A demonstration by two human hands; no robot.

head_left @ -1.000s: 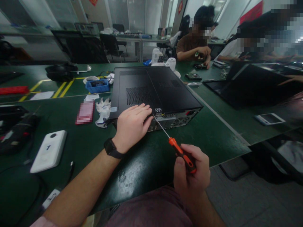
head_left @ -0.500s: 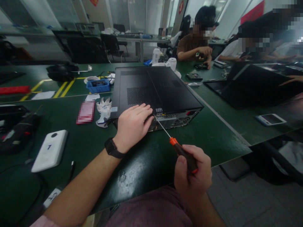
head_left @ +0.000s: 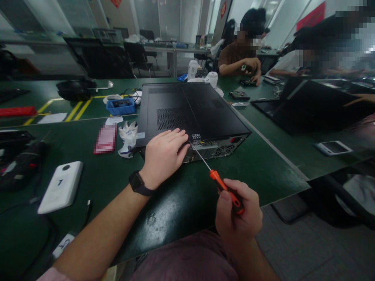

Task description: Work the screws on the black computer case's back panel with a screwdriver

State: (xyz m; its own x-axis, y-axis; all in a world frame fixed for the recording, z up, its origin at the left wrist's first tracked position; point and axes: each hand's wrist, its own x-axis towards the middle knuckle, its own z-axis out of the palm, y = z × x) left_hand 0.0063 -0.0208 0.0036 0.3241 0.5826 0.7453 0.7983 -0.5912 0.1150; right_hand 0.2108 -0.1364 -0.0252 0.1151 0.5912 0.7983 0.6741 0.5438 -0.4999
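A black computer case (head_left: pixel 190 109) lies flat on the green table (head_left: pixel 263 168), its rear panel facing me. My left hand (head_left: pixel 164 156) rests on the case's near edge, fingers curled over the rim beside the rear panel; a black watch is on that wrist. My right hand (head_left: pixel 238 214) is closed round the orange-and-black handle of a screwdriver (head_left: pixel 218 181). The thin shaft points up and left, and its tip meets the rear panel right by my left fingertips.
A white device marked 1 (head_left: pixel 60 186), a white glove (head_left: pixel 128 138) and a blue parts bin (head_left: pixel 120 106) lie left of the case. A phone (head_left: pixel 333 147) lies to the right. Other people sit at the far side. The table edge runs close to my lap.
My right hand has turned the screwdriver handle slightly in its grip. The left hand and the case have stayed put.
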